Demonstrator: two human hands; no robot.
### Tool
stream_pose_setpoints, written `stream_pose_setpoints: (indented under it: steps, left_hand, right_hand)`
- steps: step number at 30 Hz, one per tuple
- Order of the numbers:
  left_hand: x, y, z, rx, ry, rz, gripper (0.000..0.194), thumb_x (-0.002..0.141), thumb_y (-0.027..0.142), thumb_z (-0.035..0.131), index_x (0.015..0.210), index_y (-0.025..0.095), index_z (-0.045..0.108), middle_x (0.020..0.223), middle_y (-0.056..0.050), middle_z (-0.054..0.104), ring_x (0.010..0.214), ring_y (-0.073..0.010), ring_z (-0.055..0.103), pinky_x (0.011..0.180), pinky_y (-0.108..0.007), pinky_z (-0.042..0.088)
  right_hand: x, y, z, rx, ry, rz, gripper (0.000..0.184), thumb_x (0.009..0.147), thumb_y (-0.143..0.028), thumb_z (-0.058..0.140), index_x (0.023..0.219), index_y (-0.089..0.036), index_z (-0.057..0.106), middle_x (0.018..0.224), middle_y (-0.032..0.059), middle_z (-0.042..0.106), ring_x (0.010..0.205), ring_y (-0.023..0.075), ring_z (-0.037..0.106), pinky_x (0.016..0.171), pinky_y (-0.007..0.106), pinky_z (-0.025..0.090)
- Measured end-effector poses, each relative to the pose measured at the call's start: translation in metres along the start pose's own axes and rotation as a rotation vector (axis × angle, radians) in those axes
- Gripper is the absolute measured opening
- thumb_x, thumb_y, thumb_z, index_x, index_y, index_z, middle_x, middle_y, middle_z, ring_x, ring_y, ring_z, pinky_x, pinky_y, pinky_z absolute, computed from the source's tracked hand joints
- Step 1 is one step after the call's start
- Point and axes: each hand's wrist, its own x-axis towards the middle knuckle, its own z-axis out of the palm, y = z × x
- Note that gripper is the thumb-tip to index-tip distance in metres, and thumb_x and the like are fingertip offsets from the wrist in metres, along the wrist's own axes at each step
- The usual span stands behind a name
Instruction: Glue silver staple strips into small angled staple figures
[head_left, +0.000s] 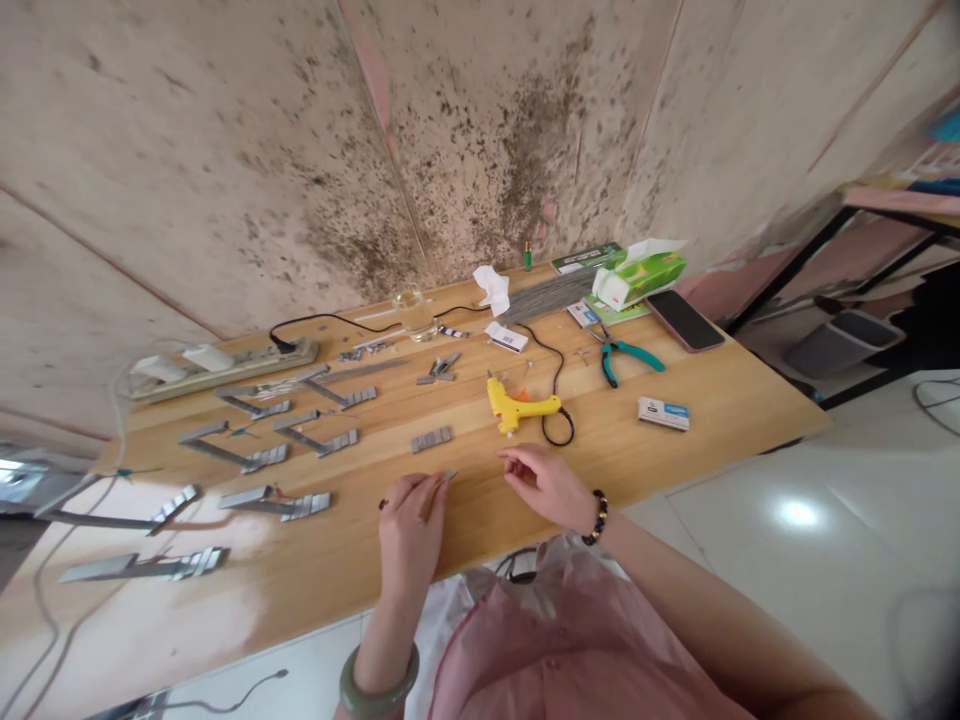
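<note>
My left hand (411, 525) rests on the wooden table (720, 400) with its fingers pinched on a thin grey metal strip (442, 480) whose tip pokes out to the right. My right hand (544, 482) lies close beside it, fingers curled near the strip's end, and what it holds, if anything, is too small to make out. A small block of grey strips (431, 439) lies just beyond my hands. The yellow glue gun (517, 407) with its black cord lies behind my right hand.
Several assembled grey strip pieces (300, 437) lie across the left half of the table. A power strip (225, 368), glass (414, 312), teal pliers (626, 356), phone (684, 321), tissue pack (641, 277) and small box (664, 413) stand further back. The mouldy wall rises behind.
</note>
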Motion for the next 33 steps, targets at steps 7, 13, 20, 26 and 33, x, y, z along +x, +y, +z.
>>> stream_pose_setpoints:
  steps: [7, 13, 20, 26, 33]
  left_hand:
    - [-0.003, -0.019, -0.012, 0.146, -0.128, 0.107, 0.028, 0.093, 0.033, 0.047, 0.09, 0.018, 0.07, 0.087, -0.006, 0.065, 0.081, -0.0196, 0.06, 0.075, -0.035, 0.045]
    - [-0.002, -0.03, -0.014, 0.162, -0.165, 0.129, 0.028, 0.093, 0.034, 0.045, 0.091, 0.02, 0.07, 0.088, -0.006, 0.067, 0.082, -0.0206, 0.06, 0.078, -0.035, 0.044]
    - [-0.002, -0.032, -0.012, 0.171, -0.144, 0.152, 0.025, 0.091, 0.034, 0.049, 0.094, 0.02, 0.07, 0.091, -0.008, 0.067, 0.083, -0.0223, 0.06, 0.077, -0.037, 0.044]
    - [-0.003, -0.03, -0.008, 0.162, -0.14, 0.129, 0.026, 0.092, 0.033, 0.048, 0.09, 0.02, 0.07, 0.09, -0.007, 0.066, 0.084, -0.022, 0.059, 0.077, -0.036, 0.044]
    - [-0.005, -0.031, -0.005, 0.108, -0.086, 0.126, 0.022, 0.09, 0.03, 0.052, 0.093, 0.02, 0.071, 0.091, -0.008, 0.066, 0.084, -0.0224, 0.058, 0.077, -0.036, 0.046]
  right_hand:
    - [0.0, -0.002, 0.0, -0.104, -0.029, -0.033, 0.029, 0.084, -0.008, 0.055, 0.11, -0.02, 0.06, 0.089, 0.0039, 0.065, 0.083, 0.0174, 0.059, 0.08, 0.034, 0.048]
    - [0.0, -0.005, -0.001, -0.134, -0.041, -0.034, 0.024, 0.085, -0.009, 0.055, 0.106, -0.019, 0.061, 0.089, 0.0046, 0.066, 0.083, 0.0175, 0.059, 0.08, 0.033, 0.049]
    - [-0.002, -0.006, -0.002, -0.163, -0.038, -0.026, 0.021, 0.088, -0.014, 0.052, 0.105, -0.019, 0.062, 0.091, 0.0052, 0.068, 0.085, 0.0178, 0.061, 0.081, 0.033, 0.049]
    - [-0.005, -0.006, 0.0, -0.247, -0.067, -0.065, 0.017, 0.09, -0.018, 0.051, 0.102, -0.02, 0.063, 0.097, 0.0056, 0.069, 0.092, 0.0194, 0.062, 0.087, 0.036, 0.046]
    - [-0.003, -0.007, 0.005, -0.358, -0.098, -0.132, 0.018, 0.092, -0.018, 0.049, 0.103, -0.02, 0.063, 0.096, 0.0057, 0.069, 0.091, 0.0201, 0.062, 0.085, 0.038, 0.047]
